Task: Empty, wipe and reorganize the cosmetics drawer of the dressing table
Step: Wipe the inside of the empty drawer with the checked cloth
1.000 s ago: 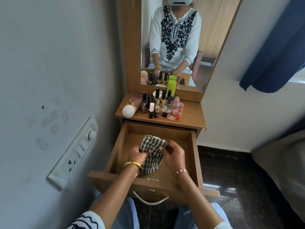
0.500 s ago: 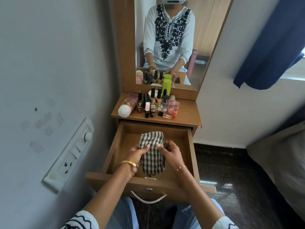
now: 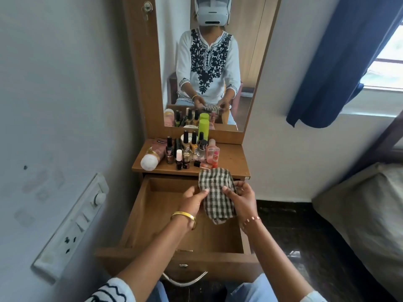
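Observation:
The wooden drawer [image 3: 139, 216] of the dressing table is pulled out, and nothing shows on its visible floor. Above its right half I hold a black-and-white checked cloth [image 3: 218, 199], folded into a thick pad. My left hand [image 3: 193, 201] pinches its left edge and my right hand [image 3: 242, 199] grips its right edge. The cloth hangs clear of the drawer floor, its top edge level with the tabletop's front rim. Several cosmetics bottles [image 3: 187, 151], a green tube [image 3: 204, 129] and a white-capped pink tube [image 3: 150, 160] stand clustered on the tabletop [image 3: 231, 158].
A mirror [image 3: 209, 62] rises behind the tabletop. A white switch panel [image 3: 72, 227] sticks out from the left wall near the drawer. A bed [image 3: 362, 214] lies to the right, below a blue curtain [image 3: 340, 62]. The drawer's metal handle [image 3: 185, 280] hangs near my knees.
Both hands have lifted the checked cloth up out of the drawer and shifted it to the right, toward the tabletop's front edge. My view has tilted upward.

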### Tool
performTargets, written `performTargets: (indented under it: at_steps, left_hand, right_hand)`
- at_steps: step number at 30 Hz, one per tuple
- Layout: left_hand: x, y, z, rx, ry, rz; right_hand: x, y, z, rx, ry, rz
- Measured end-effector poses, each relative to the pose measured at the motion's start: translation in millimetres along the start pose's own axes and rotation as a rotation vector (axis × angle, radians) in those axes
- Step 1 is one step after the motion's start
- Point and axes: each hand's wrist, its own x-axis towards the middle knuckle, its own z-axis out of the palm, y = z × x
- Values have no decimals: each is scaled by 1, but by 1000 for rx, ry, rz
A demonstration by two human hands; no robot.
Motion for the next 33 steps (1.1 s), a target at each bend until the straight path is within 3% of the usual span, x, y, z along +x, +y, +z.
performTargets:
  at_steps: [6,13,21,25,27,29,33]
  left_hand:
    - [14,22,49,234,-71,169]
    - [42,36,77,516,8,352]
    - [51,10,69,963,-69,474]
    - [49,-6,62,1137,-91,560]
    - [49,-10,62,1203,-90,569]
    - [49,-11,65,1269,-93,572]
    - [54,-4,76,1346,-94,562]
  right_hand:
    - [50,-29,-25,29,223,-16]
    - [103,-52,-12,-86,351,-5]
    - [116,-28,-13,-507,194,-131]
    - [94,-17,-26,-906,143,-459]
    - [88,-10,-30,-1017,22,-572]
    - [88,-5,-31,-1071,-78,-556]
    - [100,-7,-28,-1117,-104,-466]
